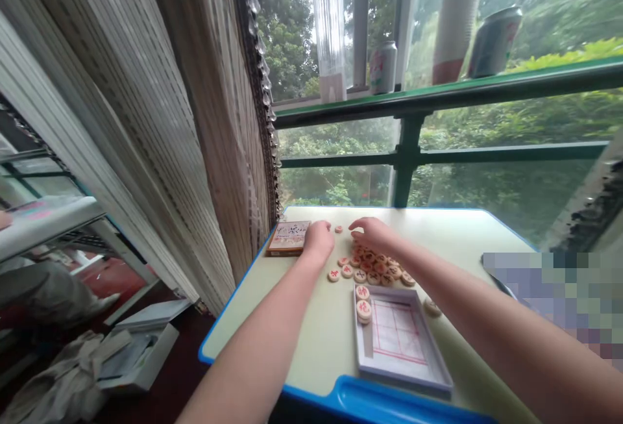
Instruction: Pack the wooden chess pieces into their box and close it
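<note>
Both hands are up at the far half of the counter [321, 333], so the step in hand looks like picking through the xiangqi pieces [373, 277] one by one. They sit in a heap mid-counter, a few spilled flat along its near-left edge. Left hand [320, 239] is curled next to the printed box [287, 240], fingertips drawn in by a loose piece [339, 229] that lies between the two hands — can't tell if it's pinching anything. Right hand [374, 234] is arched over the back of the heap, fingers bent down toward the left; the undersides are hidden, so no call on whether it has a piece. Nearer the body is a shallow tray [406, 380] with a red-lined sheet [396, 333] in it and pieces along its left wall, at least one of them stacked. Another piece [432, 307] lies just right of the tray, by the right forearm. My read: next move calls for a light fingertip pinch on one disc's rim — low approach, no sideways push, or the heap slides
</note>
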`<state>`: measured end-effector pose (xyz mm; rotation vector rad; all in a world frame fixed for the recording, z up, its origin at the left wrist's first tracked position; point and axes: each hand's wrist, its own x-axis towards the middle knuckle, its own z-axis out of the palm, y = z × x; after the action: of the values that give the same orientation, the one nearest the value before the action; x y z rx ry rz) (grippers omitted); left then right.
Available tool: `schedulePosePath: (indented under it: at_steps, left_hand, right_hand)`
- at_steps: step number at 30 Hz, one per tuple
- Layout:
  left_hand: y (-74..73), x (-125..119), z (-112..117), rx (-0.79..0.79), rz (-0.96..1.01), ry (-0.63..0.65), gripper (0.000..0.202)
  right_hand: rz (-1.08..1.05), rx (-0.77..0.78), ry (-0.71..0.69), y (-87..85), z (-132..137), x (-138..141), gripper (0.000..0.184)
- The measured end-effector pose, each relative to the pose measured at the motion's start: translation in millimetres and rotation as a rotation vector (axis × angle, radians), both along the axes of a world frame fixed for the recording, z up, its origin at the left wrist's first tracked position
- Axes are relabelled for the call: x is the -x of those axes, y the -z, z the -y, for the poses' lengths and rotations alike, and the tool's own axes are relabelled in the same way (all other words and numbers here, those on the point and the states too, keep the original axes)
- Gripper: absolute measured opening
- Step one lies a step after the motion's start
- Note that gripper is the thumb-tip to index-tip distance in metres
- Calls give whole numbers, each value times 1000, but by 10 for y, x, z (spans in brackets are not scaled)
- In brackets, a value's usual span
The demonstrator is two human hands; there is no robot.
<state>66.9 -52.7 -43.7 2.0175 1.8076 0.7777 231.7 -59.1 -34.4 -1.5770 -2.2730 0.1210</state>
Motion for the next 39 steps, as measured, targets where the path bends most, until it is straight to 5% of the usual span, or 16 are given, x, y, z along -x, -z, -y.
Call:
schedulePosePath:
  at_steps: [6,13,19,27,35,39]
  left_hand:
    - [-34,116,97,72,-79,-51,31]
    - [-77,102,135,121,-44,-26,30]
    - [-190,91,194,236,162,93,29]
    - [-375,-24,684,725,557,589,34]
    - [-256,34,1112,684,614,605,37]
    - [-206,152,1149,524,622,509,29]
  right_hand:
    - [74,5,-75,77,-336,255,30]
    - [66,24,-69,69,-389,356,24]
    - [-181,-20,-92,-98,212,163,16]
    - [-480,-150,-195,-84,1222,-234,15]
    - [-634,-92,-280,88,1525,-241,22]
    - [-456,38,-446,30,1645,-212,12]
